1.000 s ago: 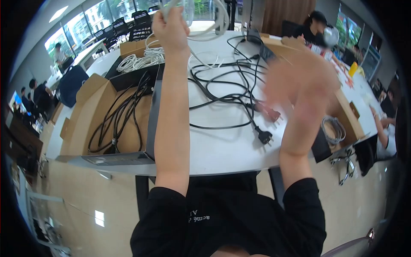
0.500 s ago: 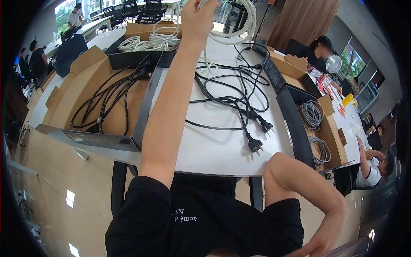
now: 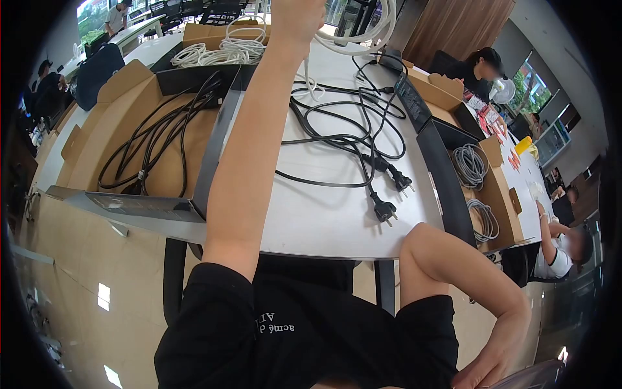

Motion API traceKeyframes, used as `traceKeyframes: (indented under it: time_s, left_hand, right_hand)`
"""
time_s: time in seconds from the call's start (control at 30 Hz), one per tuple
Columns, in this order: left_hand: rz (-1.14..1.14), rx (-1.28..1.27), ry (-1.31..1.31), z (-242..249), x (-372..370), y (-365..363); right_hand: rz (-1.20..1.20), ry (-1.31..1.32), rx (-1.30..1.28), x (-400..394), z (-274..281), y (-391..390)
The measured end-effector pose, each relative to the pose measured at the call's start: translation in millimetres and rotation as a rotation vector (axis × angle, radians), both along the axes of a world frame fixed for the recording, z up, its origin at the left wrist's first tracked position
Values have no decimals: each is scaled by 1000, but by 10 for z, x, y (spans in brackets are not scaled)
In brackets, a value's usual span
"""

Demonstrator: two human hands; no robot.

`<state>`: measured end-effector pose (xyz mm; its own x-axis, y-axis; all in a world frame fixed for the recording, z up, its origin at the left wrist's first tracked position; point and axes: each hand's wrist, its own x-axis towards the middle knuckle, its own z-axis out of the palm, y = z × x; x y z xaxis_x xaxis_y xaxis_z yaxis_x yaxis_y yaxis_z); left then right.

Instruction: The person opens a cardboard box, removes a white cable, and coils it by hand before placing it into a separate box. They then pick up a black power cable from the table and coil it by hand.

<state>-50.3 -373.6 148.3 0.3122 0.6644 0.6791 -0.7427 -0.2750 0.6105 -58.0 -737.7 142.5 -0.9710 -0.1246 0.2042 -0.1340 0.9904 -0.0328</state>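
Raised at the top edge of the head view, my left hand is closed around a coiled white cable. Its loops hang to the right of the hand, and white strands trail down to the table. My fingers there are partly cut off by the frame. Below the coil, black power cords lie loosely tangled on the white table, with their two-pin plugs towards me. My right hand is low beside my body at the bottom edge, its fingers mostly out of sight.
An open box at left holds black cords. Behind it, another box holds white cables. At right, a box contains grey cable coils. Several people are around other tables, including a person in black at right.
My left hand and the white coil sit slightly higher in the view, further cut off by the top edge. The view has shifted a little. The right hand stays low by my body.
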Motion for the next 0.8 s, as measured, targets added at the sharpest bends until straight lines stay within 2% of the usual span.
traceKeyframes:
  time_s: [0.07, 0.17, 0.27, 0.37, 0.47, 0.6, 0.67, 0.8]
  left_hand:
    - [-17, 11, -2, -4, -10, 3]
    - [-9, 19, -1, -16, 4, 9]
    - [-16, 7, 25, 8, -29, -25]
    - [-37, 15, 28, 0, -34, -2]
    - [-60, 25, 10, -10, -11, 22]
    - [-32, 19, 33, -6, -10, -6]
    - [-2, 16, 42, -5, -8, -24]
    - [-17, 20, 73, -3, -24, -31]
  right_hand:
    - [10, -3, 102, 50, -19, 74]
    - [-78, -98, -350, 29, 76, 99]
    - [-140, -161, -447, 35, 103, 61]
    - [-66, -50, -316, 42, 80, 77]
    - [-26, -41, -311, 35, 74, 78]
    - [78, -47, 141, 71, 2, 45]
    - [58, -87, 40, 76, 28, 60]
    - [-49, -240, -333, 5, 156, 179]
